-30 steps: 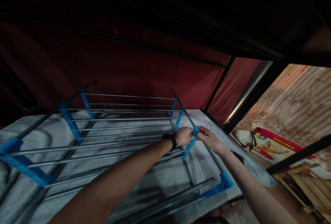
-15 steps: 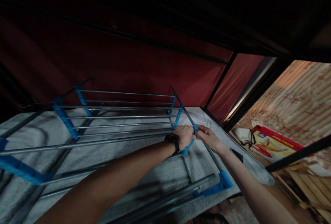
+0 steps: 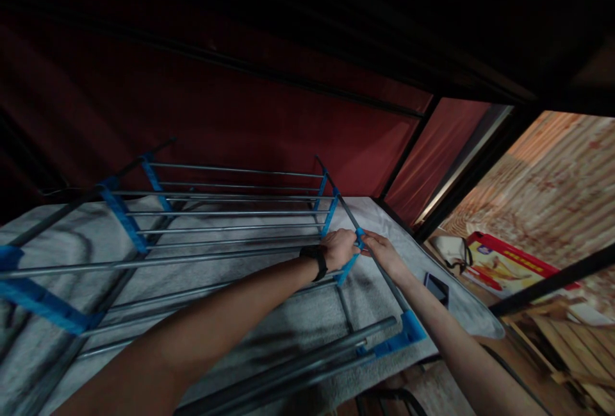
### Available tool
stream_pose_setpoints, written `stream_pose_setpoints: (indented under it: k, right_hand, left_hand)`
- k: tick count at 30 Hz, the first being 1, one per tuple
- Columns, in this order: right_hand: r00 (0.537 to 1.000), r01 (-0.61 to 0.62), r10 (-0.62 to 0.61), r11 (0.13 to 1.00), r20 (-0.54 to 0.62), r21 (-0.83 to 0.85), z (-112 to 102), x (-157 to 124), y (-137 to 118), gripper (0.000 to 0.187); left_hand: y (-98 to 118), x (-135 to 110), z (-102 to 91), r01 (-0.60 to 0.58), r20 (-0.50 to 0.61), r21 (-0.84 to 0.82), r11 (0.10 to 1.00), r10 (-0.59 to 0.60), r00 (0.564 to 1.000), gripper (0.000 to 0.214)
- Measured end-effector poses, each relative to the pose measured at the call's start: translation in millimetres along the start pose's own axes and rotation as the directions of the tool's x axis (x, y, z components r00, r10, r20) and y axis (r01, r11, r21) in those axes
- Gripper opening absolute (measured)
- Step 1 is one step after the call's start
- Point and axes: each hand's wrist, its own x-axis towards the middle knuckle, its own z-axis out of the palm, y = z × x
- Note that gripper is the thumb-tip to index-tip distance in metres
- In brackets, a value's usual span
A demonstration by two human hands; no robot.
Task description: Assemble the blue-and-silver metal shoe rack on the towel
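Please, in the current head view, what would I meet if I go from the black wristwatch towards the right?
Black wristwatch, left hand, blue connector, right hand, dark phone-like object, red-and-yellow box.

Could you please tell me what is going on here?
A person's left hand and right hand are holding a blue joint on a metal-tube rack, one from each side. The rack sits on a grey cloth, and a phone lies beside the right forearm.
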Motion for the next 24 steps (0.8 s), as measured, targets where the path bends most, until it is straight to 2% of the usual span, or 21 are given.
stream_pose_setpoints:
  k: [8, 15, 24]
  right_hand:
    - [0.999, -0.018, 0.019, 1.000, -0.031, 0.014, 3.5, -1.3, -0.2, 0.048]
    - [1.000, 0.009, -0.009, 1.000, -0.004, 0.029, 3.5, -3.3, -1.4, 0.043]
    - [1.000, 0.003, -0.003, 1.000, -0.003, 0.030, 3.7, -2.0, -1.3, 0.043]
  left_hand:
    - [-4.8, 3.5, 0.6, -0.020, -0.040, -0.035, 0.999, 0.019, 0.999, 0.018]
    - [-1.6, 1.8, -6.3, -0.026, -0.039, -0.062, 0.998, 0.024, 0.999, 0.019]
    - [-3.9, -2.2, -0.7, -0.017, -0.028, -0.062, 0.998, 0.016, 0.999, 0.019]
